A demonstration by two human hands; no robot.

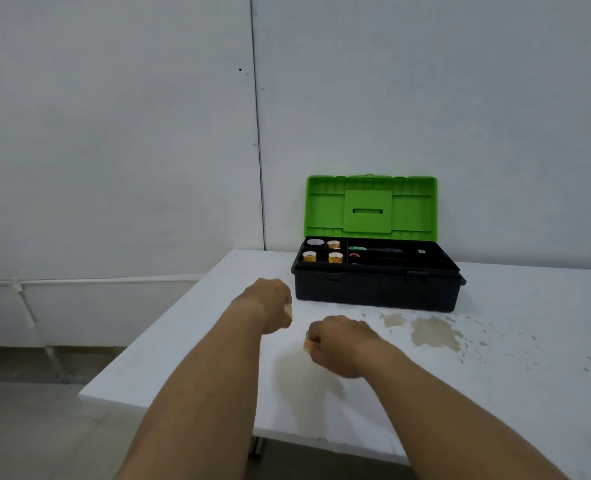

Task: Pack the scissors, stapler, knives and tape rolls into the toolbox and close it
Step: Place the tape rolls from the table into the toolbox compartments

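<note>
The toolbox (377,289) stands open on the white table (217,341), its black base in front and its green lid (370,206) upright against the wall. Its left compartments hold a white tape roll (315,242) and three gold tape rolls (334,258). A green-handled tool (357,248) and a long dark tool (389,251) lie in the middle tray; I cannot tell which tools these are. My left hand (269,306) and my right hand (339,344) hover in front of the box, fingers curled into fists. A pale blur shows at each hand's fingertips.
A brown stain (432,332) and small specks mark the table in front of the box on the right. The table's left edge runs diagonally beside my left arm. A white pipe (79,281) runs along the wall at the left, above the grey floor.
</note>
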